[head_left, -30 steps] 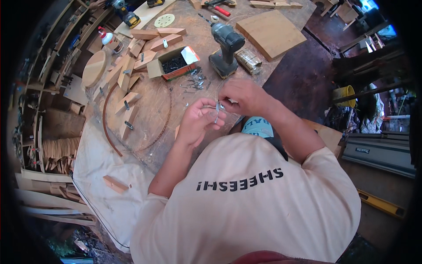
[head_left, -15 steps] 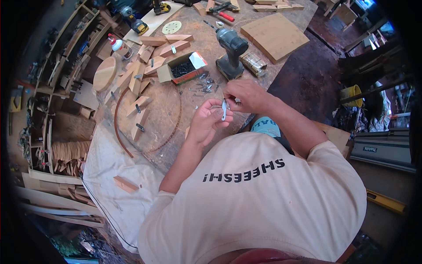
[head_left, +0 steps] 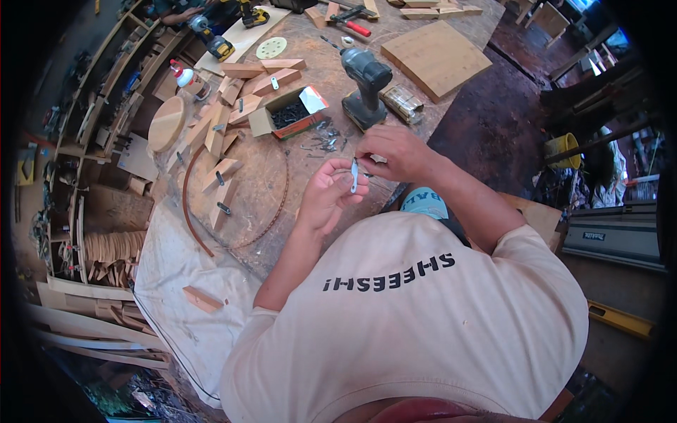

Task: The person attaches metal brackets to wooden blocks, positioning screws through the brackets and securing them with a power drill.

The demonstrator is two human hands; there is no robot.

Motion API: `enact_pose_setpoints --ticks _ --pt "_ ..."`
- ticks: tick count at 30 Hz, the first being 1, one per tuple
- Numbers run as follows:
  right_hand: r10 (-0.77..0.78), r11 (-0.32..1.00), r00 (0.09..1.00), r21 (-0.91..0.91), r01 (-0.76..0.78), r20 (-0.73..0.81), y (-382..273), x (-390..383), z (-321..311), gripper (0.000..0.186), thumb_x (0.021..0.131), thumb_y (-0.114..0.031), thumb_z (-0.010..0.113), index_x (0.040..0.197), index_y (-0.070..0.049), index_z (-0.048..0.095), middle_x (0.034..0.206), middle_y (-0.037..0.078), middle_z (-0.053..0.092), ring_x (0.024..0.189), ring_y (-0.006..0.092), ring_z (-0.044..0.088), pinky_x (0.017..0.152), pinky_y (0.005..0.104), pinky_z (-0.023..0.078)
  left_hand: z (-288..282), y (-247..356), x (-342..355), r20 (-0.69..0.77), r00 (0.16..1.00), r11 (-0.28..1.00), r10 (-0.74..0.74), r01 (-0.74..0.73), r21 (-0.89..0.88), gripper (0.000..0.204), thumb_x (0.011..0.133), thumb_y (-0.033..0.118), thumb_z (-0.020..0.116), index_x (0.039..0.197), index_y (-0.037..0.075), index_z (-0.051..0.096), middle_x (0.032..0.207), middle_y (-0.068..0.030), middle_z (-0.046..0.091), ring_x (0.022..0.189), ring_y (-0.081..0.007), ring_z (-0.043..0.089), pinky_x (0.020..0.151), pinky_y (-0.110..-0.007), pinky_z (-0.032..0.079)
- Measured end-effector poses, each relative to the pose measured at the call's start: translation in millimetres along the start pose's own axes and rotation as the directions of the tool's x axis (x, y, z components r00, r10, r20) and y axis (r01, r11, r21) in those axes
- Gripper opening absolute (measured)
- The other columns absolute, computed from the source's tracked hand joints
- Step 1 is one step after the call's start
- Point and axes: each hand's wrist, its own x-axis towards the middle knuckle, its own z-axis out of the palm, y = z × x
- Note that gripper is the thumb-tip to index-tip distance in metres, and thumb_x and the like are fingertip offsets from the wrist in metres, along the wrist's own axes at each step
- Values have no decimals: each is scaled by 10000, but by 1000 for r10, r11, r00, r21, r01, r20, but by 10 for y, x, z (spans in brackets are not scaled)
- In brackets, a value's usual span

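Observation:
My left hand (head_left: 324, 201) is closed around a small flat metal plate (head_left: 354, 179) with a hole near its lower end, pinched between thumb and fingers. My right hand (head_left: 400, 152) is curled, with its fingertips at the plate's upper end. A small dark piece, perhaps a screw, shows there, too small to make out surely. Just beyond my hands stands a cordless driver (head_left: 367, 79) on its battery. To its left sits an open cardboard box (head_left: 305, 125) of dark screws (head_left: 286, 114), with loose screws (head_left: 326, 139) scattered in front.
Angled wood blocks (head_left: 224, 175), some with metal plates attached, lie left on the worn table, near a curved strip (head_left: 189, 211) and a glue bottle (head_left: 185, 75). A thick board (head_left: 437, 59) lies at the far right. Another person's hand (head_left: 185, 15) shows at the far left.
The view has shifted slightly. The plate has turned a little more upright in my left hand, and both hands remain close together. Another person's arm has come into view at the far left.

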Motion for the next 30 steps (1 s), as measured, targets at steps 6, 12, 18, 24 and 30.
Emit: enact_pose_setpoints --ticks 6,12,18,24,30 --pt "-8 999 999 -41 9 39 11 10 -15 186 709 -46 702 843 -74 576 759 73 588 708 268 607 615 374 490 51 41 -15 -16 1000 995 1 1 99 372 892 140 676 1176 19 469 972 -158 686 812 -187 697 682 -259 581" --pt "-46 995 999 -88 47 10 26 24 31 193 676 -53 703 795 -78 553 717 70 557 677 271 591 598 379 482 102 76 -18 -35 999 990 0 5 143 347 898 148 675 1158 44 472 948 -145 686 775 -175 697 652 -246 579" --pt "-53 994 999 -91 53 3 41 48 48 202 660 -47 698 779 -73 536 691 76 537 651 280 579 580 390 469 104 83 -2 -32 999 991 8 -4 134 360 897 156 678 1162 31 469 940 -141 688 799 -173 698 663 -248 584" --pt "-38 998 999 -53 39 12 62 37 44 208 661 -42 694 782 -70 528 696 84 543 665 291 591 588 396 473 91 60 11 -40 999 993 26 -22 113 397 903 158 671 1210 18 460 963 -140 683 814 -170 698 676 -247 589" --pt "10 998 993 -67 -3 116 64 1 56 189 694 -82 689 787 -82 525 706 85 548 672 296 595 589 400 476 46 46 42 -77 996 994 45 -37 102 413 912 135 653 1253 13 454 993 -141 674 841 -175 694 704 -248 583"
